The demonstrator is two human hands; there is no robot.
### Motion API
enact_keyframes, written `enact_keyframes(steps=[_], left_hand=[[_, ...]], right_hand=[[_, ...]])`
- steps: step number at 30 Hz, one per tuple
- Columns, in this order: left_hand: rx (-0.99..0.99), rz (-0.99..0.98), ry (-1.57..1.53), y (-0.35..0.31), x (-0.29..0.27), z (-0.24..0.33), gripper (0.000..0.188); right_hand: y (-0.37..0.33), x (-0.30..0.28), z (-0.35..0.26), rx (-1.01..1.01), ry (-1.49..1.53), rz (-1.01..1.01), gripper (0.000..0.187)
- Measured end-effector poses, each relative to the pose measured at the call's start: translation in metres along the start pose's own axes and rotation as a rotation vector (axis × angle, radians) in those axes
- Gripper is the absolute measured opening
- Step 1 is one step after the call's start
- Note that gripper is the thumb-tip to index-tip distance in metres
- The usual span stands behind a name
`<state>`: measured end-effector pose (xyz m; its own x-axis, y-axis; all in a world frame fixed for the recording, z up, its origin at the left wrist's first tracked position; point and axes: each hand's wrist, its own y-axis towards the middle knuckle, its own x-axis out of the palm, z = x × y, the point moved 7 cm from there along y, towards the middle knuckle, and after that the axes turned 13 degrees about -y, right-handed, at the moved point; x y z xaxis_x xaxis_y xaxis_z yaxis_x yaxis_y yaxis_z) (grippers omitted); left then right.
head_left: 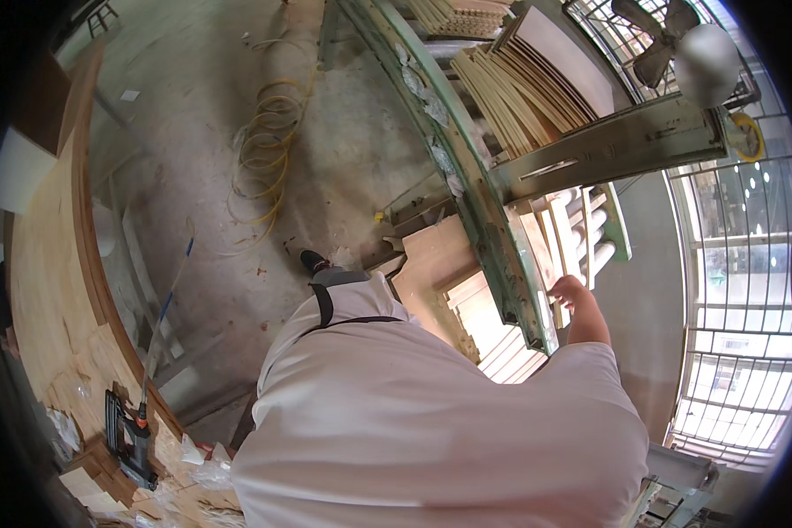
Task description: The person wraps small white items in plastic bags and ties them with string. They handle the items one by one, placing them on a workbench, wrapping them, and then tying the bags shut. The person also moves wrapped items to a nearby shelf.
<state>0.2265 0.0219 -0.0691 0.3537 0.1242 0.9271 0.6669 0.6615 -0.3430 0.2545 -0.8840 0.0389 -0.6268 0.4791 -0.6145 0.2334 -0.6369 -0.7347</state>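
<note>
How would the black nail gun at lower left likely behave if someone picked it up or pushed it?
The nail gun is probably rigid and hefty for its size, given its bulky housing. The blue hose leading to it would likely drag along. Its angular body suggests sliding rather than rolling on the wooden work surface.

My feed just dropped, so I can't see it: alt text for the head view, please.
A person's right hand reaches in beside pale wood strips at a green metal frame; whether it grips one is unclear, and the left hand is out of view. At left, a nail gun lies on a wooden bench; a coiled yellow hose lies on the floor.
</note>
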Motion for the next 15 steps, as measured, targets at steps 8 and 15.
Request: enact_keyframes(steps=[8, 15], left_hand=[[-0.015, 0.055, -0.02, 0.0, -0.021, 0.002, 0.047], [0.024, -0.08, -0.026, 0.006, 0.006, 0.023, 0.046]], right_hand=[[-0.006, 0.032, 0.036, 0.09, -0.259, 0.272, 0.049], [0.004, 0.07, 0.02, 0.114, -0.11, 0.519, 0.048]])
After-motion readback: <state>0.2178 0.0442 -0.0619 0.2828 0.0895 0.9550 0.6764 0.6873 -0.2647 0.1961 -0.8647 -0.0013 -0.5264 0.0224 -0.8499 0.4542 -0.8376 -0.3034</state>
